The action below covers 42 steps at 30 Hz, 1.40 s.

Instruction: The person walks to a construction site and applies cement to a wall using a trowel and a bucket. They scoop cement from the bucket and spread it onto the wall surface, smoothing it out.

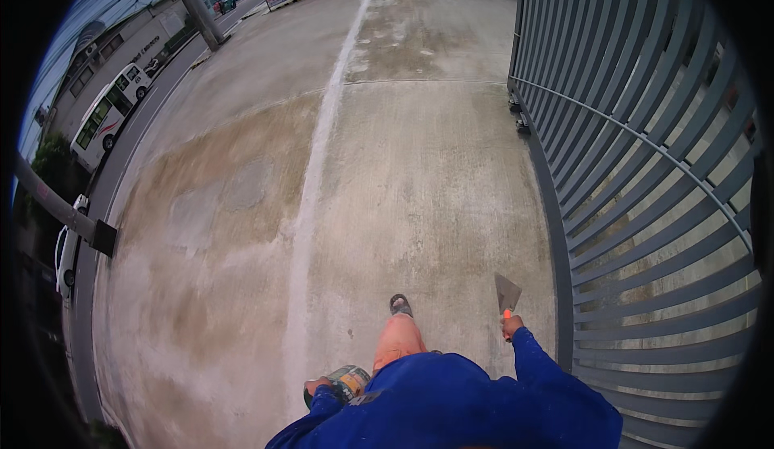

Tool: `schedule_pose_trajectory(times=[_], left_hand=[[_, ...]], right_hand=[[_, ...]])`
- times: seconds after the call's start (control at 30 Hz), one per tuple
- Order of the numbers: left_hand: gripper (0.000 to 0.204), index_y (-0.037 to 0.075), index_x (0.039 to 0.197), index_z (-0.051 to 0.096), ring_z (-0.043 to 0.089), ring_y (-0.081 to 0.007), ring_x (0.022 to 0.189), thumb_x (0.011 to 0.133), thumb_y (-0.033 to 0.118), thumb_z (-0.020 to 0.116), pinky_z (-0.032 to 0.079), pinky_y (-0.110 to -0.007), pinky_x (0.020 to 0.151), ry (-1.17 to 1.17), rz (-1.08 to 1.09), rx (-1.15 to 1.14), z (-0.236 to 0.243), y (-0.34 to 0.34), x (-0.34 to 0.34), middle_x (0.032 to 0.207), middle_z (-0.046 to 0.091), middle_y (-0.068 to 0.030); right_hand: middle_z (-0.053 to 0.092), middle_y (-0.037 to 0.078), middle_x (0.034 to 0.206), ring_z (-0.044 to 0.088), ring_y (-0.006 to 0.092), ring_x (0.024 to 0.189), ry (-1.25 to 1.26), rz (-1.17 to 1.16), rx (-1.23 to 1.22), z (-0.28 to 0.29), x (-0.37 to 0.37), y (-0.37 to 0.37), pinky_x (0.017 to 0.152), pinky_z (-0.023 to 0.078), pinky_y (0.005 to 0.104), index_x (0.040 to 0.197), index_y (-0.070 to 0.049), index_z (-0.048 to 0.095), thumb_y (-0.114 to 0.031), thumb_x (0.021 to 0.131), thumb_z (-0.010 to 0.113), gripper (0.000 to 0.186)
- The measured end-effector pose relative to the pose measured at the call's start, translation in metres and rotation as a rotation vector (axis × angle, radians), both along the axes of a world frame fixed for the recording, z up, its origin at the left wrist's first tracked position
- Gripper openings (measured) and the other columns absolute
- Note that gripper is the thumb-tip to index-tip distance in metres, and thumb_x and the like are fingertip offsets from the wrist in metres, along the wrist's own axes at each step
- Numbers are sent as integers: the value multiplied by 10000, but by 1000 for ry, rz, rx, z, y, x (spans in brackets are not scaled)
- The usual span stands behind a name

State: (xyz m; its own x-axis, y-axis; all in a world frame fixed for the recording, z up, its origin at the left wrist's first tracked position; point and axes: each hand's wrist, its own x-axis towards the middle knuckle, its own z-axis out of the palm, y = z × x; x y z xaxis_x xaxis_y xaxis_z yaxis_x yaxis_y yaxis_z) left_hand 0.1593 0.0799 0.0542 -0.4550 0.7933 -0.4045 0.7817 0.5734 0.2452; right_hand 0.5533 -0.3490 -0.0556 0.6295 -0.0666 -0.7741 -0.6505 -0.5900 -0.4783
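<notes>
My right hand (511,327) grips the orange handle of a metal trowel (506,288), held low beside me with its flat triangular blade pointing forward. My left hand (317,387) holds a round metal can (347,380) with a colored label at my left side; my blue-sleeved body partly hides it, and its contents are not clear. One of my feet, in a dark sandal (399,305), shows below a salmon-colored trouser leg.
A grey slatted metal gate (628,139) runs along my right. Concrete pavement (423,191) with a pale line stretches ahead toward a far railing. Leftward are poles (193,10), a road with a white bus (112,106) and car (68,247).
</notes>
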Motion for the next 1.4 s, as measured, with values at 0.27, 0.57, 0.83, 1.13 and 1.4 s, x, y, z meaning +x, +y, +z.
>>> schedule_pose_trajectory(times=[0.27, 0.57, 0.83, 1.13, 1.4], left_hand=[[678, 32, 1306, 280, 529, -328, 1046, 696, 72, 572, 413, -375, 905, -66, -30, -29, -47, 140, 259, 1130, 530, -230], [354, 105, 1027, 621, 566, -297, 977, 675, 143, 612, 431, -348, 870, -96, -617, 118, -10, 358, 683, 1019, 607, -154], [373, 107, 987, 618, 586, -283, 925, 625, 141, 700, 448, -352, 829, -142, -510, 262, -15, 408, 976, 1008, 604, -146], [201, 55, 795, 653, 608, -324, 837, 684, 221, 634, 471, -394, 761, -10, -334, 268, -16, 469, 1231, 866, 635, -177], [170, 36, 886, 569, 587, -336, 870, 734, 110, 551, 458, -394, 774, -62, -264, 147, 11, 548, 1542, 934, 606, -200]], right_hand=[[505, 88, 496, 505, 198, 383, -215, 92, -12, 30, 276, 173, 355, 372, 346, 686, 50, 521, -138, 780, 589, 220], [576, 136, 557, 584, 244, 474, 72, 467, -186, -17, 385, 167, 422, 424, 373, 665, 39, 576, -218, 779, 580, 281], [567, 139, 572, 566, 250, 467, 169, 540, -226, -39, 656, 241, 416, 422, 382, 670, 29, 567, -162, 770, 554, 216], [518, 99, 518, 520, 208, 413, -60, -163, 128, 31, 1148, 404, 358, 381, 348, 742, 26, 556, -100, 774, 547, 131], [504, 59, 525, 497, 171, 412, -201, -312, 189, 63, 1408, 518, 370, 384, 317, 741, 10, 537, -153, 804, 552, 175]])
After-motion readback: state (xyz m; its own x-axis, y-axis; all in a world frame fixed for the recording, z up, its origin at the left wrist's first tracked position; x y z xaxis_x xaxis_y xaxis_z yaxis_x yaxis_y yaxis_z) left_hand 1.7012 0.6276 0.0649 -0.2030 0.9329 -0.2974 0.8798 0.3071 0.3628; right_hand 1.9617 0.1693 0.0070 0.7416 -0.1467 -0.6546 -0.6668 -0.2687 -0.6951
